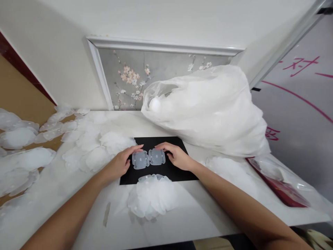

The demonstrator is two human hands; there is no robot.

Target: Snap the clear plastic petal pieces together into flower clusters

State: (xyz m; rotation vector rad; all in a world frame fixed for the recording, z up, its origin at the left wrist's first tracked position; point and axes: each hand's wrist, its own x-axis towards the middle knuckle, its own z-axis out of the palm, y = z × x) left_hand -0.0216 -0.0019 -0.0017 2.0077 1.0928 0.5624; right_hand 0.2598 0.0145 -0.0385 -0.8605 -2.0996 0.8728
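On a black mat (156,170) at the middle of the white surface (208,208), two translucent pieces (side by side, touching) lie flat. The left hand (119,165) presses fingertips on the left piece (140,160); the right hand (177,156) likewise touches the right piece (157,157). Neither hand closes around anything. A white pile (151,196) sits at 6 o'clock.

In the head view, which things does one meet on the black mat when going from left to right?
Left hand → left translucent piece → right translucent piece → right hand, all over the black mat.
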